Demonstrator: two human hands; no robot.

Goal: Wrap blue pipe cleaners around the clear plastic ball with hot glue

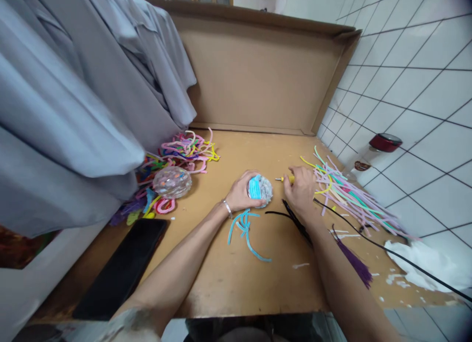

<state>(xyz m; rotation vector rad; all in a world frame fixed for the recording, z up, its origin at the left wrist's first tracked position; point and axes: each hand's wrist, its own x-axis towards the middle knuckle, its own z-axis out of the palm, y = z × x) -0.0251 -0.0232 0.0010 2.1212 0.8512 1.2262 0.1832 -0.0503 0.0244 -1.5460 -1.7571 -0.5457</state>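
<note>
My left hand (241,192) is wrapped around a small round object (266,190), greyish and textured, with a patch of bright blue strips on its side. My right hand (300,187) grips a yellow-handled tool (285,179) with a thin metal tip pointing left toward the round object, a short gap apart. Just below my left hand lie several loose blue fuzzy strips (244,226). Under my right wrist is a slim black item (295,219), partly hidden by the forearm.
Colourful bent strips (188,148) and a clear, faceted round container (172,182) lie left; a phone (123,268) is nearer. Rightward are pastel strips (354,199), a red-lidded jar (385,143), black cord (405,259), purple tassel (352,261) and white tissue (424,263). Cardboard (254,76) stands behind.
</note>
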